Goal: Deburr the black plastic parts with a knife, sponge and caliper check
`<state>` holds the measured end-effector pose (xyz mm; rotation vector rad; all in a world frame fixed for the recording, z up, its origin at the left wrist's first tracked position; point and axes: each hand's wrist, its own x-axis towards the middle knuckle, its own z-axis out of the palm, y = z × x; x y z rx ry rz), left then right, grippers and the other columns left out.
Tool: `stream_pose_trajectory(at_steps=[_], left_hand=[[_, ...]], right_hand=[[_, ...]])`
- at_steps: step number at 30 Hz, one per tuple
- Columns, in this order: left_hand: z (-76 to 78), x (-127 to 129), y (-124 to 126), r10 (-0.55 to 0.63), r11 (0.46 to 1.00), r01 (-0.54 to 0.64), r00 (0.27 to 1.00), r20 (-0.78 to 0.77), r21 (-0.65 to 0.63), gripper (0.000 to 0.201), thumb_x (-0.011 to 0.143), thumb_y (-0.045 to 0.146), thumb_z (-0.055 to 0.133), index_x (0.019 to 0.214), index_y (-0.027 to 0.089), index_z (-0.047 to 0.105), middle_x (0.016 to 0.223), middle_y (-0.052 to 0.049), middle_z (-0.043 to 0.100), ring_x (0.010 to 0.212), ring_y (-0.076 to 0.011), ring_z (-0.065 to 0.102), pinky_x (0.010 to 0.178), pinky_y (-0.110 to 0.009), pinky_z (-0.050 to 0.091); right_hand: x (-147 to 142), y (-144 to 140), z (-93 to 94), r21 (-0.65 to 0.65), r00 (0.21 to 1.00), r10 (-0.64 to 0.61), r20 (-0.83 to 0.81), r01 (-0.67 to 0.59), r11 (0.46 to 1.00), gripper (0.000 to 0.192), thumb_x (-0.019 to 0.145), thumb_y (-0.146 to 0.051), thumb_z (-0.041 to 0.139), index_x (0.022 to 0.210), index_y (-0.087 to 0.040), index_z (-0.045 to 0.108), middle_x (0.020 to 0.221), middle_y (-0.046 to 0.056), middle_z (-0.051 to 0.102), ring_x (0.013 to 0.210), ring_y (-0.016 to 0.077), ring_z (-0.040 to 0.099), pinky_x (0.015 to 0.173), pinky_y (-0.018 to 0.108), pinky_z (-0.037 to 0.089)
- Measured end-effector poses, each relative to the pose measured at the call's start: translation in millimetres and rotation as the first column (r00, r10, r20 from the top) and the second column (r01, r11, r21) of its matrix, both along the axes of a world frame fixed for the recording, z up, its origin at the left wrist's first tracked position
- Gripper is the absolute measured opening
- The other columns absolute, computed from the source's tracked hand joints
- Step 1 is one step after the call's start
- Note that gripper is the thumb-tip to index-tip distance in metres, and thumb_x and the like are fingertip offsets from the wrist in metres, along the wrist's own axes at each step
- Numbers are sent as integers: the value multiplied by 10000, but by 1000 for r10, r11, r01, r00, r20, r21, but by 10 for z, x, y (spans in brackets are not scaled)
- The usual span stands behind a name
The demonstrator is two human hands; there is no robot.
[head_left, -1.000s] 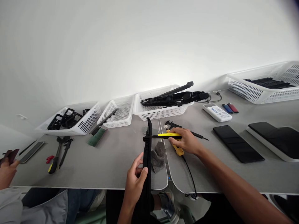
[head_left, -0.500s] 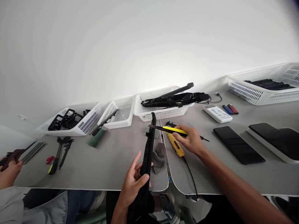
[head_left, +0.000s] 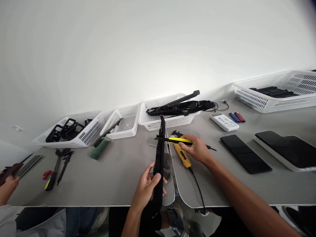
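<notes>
My left hand (head_left: 146,186) is closed round the lower half of a long black plastic strip (head_left: 160,154), which stands tilted up over the table's front edge. In my right hand (head_left: 196,148) is a yellow and black utility knife (head_left: 180,140), its blade pointing left across the upper part of the strip. Whether the blade touches the plastic I cannot tell. Beneath the knife lies a yellow corded tool (head_left: 182,155), with black calipers (head_left: 177,133) just behind it. A dark grey cloth-like piece (head_left: 168,168) lies beside the strip.
White baskets (head_left: 163,125) with black parts line the back. A black phone (head_left: 245,153), a white device (head_left: 224,121) and two lighters (head_left: 237,117) lie to the right. A green sheet (head_left: 99,150) and a yellow-black handled tool (head_left: 52,179) lie left. A co-worker's hand (head_left: 10,187) holds a dark part.
My left hand has raised the black strip slightly and turned it more upright. The knife now crosses it from a little lower in view. The whole view has shifted slightly.
</notes>
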<state>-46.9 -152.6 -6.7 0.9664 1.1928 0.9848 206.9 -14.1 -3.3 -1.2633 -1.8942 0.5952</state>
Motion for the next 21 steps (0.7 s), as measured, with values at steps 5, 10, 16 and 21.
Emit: stream_pose_trajectory(at_steps=[5, 10, 16, 21], left_hand=[[10, -94, -49, -86, 994, 89, 995, 56, -58, 757, 904, 586, 777, 1458, 175, 465, 888, -68, 776, 618, -204, 749, 600, -307, 587], [-12, -76, -37, -44, 997, 46, 999, 33, -65, 599, 917, 609, 750, 1278, 171, 559, 829, -44, 755, 586, -186, 725, 557, -290, 576], [-17, -48, -27, 3, 999, 0, 998, 67, -41, 593, 901, 625, 766, 1222, 156, 598, 884, -69, 763, 611, -181, 728, 590, -295, 587], [-49, -88, -38, -39, 999, 42, 992, 120, -25, 729, 906, 530, 790, 1472, 166, 512, 996, -99, 763, 678, -214, 754, 594, -321, 614]], right_hand=[[4, -6, 13, 7, 1000, -20, -3, 20, 1000, 294, 935, -465, 597, 937, -201, 728, 812, 46, 709, 710, 200, 597, 668, 306, 414], [65, -11, 77, -98, 984, 157, -83, -165, 981, 328, 940, -475, 571, 818, -197, 695, 692, 5, 631, 619, 166, 515, 596, 293, 345], [67, 15, 36, -51, 998, -4, -57, 1, 999, 329, 932, -493, 595, 808, -201, 682, 637, -12, 582, 575, 152, 475, 577, 291, 335], [47, 13, -1, 4, 994, -88, -64, 89, 996, 337, 954, -503, 596, 855, -200, 707, 620, -12, 572, 554, 152, 461, 563, 294, 320]])
